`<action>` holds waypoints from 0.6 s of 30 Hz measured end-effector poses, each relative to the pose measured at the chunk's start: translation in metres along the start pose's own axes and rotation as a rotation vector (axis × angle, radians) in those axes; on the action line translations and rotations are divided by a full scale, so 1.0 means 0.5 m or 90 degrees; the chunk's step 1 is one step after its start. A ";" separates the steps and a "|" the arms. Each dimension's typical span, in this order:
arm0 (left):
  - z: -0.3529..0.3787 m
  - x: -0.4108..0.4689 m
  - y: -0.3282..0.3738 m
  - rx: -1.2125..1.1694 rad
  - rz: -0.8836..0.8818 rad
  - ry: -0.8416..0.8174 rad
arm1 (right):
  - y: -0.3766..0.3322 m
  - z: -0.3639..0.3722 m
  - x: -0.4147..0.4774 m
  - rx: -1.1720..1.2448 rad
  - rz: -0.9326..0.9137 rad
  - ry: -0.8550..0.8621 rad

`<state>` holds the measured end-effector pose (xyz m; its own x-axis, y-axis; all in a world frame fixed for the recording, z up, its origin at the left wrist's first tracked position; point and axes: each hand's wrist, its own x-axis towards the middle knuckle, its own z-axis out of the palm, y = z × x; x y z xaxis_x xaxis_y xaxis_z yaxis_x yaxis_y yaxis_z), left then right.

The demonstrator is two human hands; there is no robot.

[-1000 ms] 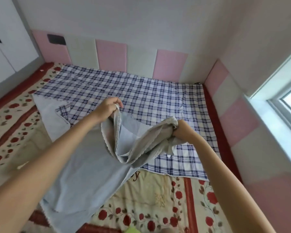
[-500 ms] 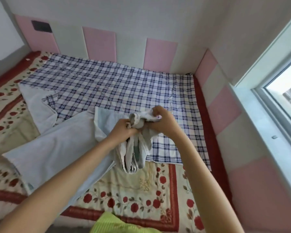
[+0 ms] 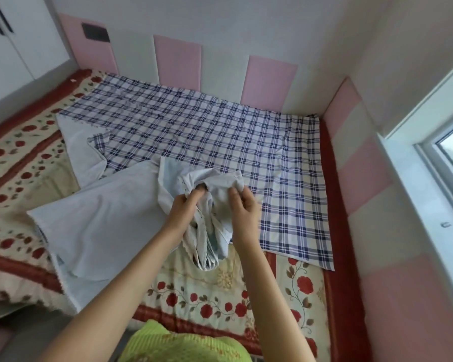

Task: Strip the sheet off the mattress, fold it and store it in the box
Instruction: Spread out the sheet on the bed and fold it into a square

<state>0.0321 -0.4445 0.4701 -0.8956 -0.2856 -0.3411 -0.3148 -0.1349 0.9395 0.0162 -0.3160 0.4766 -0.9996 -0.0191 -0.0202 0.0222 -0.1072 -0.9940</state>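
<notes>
The blue-and-white checked sheet [image 3: 207, 131] lies spread over the far half of the mattress [image 3: 220, 291], which has a cream cover with red roses. Its near part is turned over, showing the pale blue underside [image 3: 102, 212]. My left hand [image 3: 186, 207] and my right hand [image 3: 242, 205] are close together over the middle of the bed. Both are shut on a gathered bunch of the sheet's edge [image 3: 209, 239], which hangs down in folds between them. No box is in view.
Pink and white padded panels [image 3: 270, 82] line the wall behind and to the right. A window sill [image 3: 416, 205] runs along the right. White cupboard doors [image 3: 16, 35] stand at the far left. My yellow-green top [image 3: 183, 346] shows at the bottom.
My hands, apart a second ago with the edge stretched between them, have come together. The edge is now bunched in hanging folds. The right hand has shifted its grip slightly.
</notes>
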 end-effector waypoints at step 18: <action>-0.133 -0.019 0.005 -0.113 0.038 -0.244 | -0.021 0.046 -0.051 0.075 0.051 -0.236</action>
<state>0.0605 -0.5053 0.4736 -0.9734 0.0704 -0.2182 -0.2293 -0.3001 0.9260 0.0418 -0.3373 0.4902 -0.9214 -0.3869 -0.0357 0.1230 -0.2034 -0.9713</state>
